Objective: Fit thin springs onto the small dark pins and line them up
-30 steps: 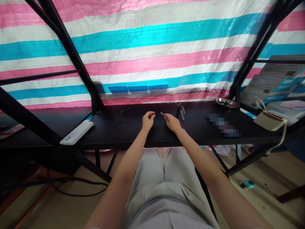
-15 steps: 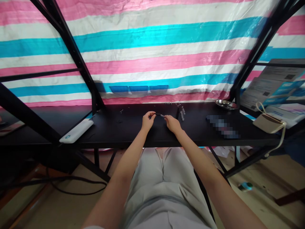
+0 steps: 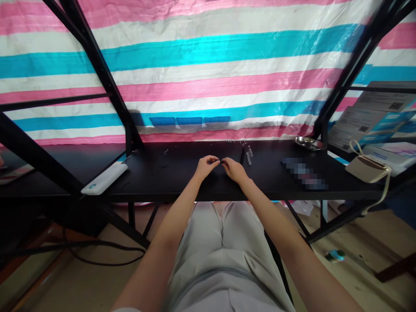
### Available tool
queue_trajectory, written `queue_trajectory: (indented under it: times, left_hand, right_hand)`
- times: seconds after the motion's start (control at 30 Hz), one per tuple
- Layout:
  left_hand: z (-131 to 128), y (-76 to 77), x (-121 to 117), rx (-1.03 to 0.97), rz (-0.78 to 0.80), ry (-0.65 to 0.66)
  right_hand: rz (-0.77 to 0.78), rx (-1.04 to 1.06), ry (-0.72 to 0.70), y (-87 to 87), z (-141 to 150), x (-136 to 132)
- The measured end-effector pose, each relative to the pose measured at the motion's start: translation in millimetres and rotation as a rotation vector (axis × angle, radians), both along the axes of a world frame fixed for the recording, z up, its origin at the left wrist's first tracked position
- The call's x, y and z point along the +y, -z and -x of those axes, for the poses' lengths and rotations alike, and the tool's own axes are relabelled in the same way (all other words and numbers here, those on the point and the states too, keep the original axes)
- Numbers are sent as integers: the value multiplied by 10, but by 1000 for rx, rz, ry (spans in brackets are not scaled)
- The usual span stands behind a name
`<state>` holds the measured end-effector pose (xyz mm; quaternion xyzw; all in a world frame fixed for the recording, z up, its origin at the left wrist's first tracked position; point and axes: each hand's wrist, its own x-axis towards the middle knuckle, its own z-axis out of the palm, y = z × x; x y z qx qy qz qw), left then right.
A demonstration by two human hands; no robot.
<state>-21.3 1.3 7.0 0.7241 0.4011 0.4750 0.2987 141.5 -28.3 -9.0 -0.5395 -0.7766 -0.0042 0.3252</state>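
My left hand (image 3: 206, 166) and my right hand (image 3: 234, 169) meet just above the black tabletop, fingertips pinched together. Between them shows a bit of a slim black pen-like piece (image 3: 221, 162); the fingers hide most of it. To the right of my right hand a thin black stick (image 3: 242, 155) lies on the table. Beside it runs a row of small clear pieces (image 3: 249, 155). Several tiny white bits (image 3: 229, 141) lie along the back edge, and a few pale scraps (image 3: 166, 151) are off to the left.
A white power-bank-like slab (image 3: 104, 178) lies by the left frame post. Toward the right are a round metal dish (image 3: 309, 143), a blurred-out flat object (image 3: 303, 173) and a beige pouch (image 3: 367, 168) with a strap. Boxes (image 3: 370, 115) are stacked beyond the right post (image 3: 341, 82).
My hands have drawn closer together. The grey length that showed between them is now hidden, leaving only a little of the black piece visible.
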Motion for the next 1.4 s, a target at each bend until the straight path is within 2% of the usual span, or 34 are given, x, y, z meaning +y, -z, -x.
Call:
queue_trajectory:
  times: [0.27,0.4,0.5,0.6,0.73,0.87,1.0,1.2,1.3,1.4]
  left_hand:
    - [6,65,29,-30,80,128]
    - [-24,91,33,-1,95,142]
    - [-15,92,100,96,65,44]
    - [91,35,255,286,38,-155]
    - [414,-120,523,522,60,-459]
    - [792,-235,684,628,116,-641]
    - [1002,-230,702,679,245,-697]
    - [1011,-168,689,661,283,-715]
    - [995,-156,695,647,308,-717]
    - [986,-169,701,648,357,-718]
  right_hand:
    - [20,-165,24,-21,22,-35]
    - [27,-238,56,-23,19,-29]
    - [48,-299,92,-33,27,-32]
    - [53,-323,105,-41,40,-39]
    - [51,-327,97,-41,52,-38]
    - [49,-328,92,-40,59,-36]
    - [53,-325,93,-44,61,-39]
    - [33,-300,91,-39,54,-34]
    - [-62,-222,87,-21,45,-36]
    - [-225,-76,79,-13,26,-49]
